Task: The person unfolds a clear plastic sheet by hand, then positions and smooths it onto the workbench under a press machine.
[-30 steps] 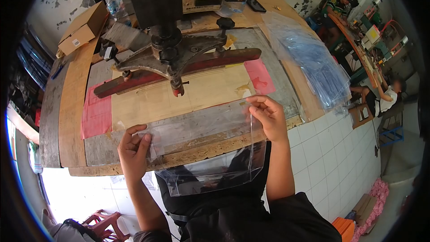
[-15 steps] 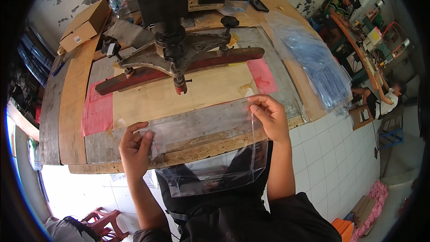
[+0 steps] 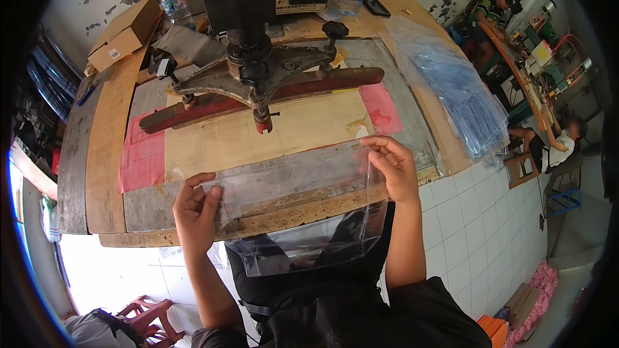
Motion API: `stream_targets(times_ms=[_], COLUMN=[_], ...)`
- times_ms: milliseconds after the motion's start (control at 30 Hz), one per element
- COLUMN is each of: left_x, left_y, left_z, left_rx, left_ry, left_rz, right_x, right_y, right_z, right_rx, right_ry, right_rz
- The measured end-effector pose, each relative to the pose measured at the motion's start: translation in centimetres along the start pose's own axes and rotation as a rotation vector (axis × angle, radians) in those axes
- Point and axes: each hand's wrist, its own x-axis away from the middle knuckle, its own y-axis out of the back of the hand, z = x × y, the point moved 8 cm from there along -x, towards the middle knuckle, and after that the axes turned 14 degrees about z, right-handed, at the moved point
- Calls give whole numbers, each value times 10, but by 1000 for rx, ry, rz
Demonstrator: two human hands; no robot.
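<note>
A clear plastic sheet (image 3: 303,183) is stretched between my hands over the table's front edge, its lower part hanging above my lap. My left hand (image 3: 196,209) pinches its upper left corner between thumb and fingers. At the upper right corner, my right hand (image 3: 393,167) is closed on it the same way. Just beyond lies a yellowish sheet (image 3: 258,138) with pink patches (image 3: 143,154) at its ends. Above it is the press's dark metal head (image 3: 255,77) with a long red-brown bar (image 3: 193,114).
A stack of clear plastic (image 3: 461,96) lies on the right of the table. A cardboard box (image 3: 124,32), a bottle (image 3: 174,1) and a phone (image 3: 376,6) are at the back. Two people (image 3: 491,13) are at another bench on the right. A red stool (image 3: 151,319) stands lower left.
The view has shifted slightly, so the press and table sit a little further right. Both hands keep their pinch on the plastic sheet, whose hanging lower edge has moved up a little.
</note>
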Motion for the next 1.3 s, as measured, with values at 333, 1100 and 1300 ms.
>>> stream_targets(times_ms=[333, 1100, 1300], left_x=[-1, 2, 1], left_y=[3, 5, 3], left_z=[4, 3, 2], left_rx=[-24, 10, 41], left_ry=[-15, -4, -14], left_rz=[-11, -6, 6], right_x=[0, 4, 5], right_y=[-1, 1, 3], right_z=[0, 2, 0], right_rx=[-29, 8, 36], right_ry=[41, 166, 83], right_rz=[94, 98, 62])
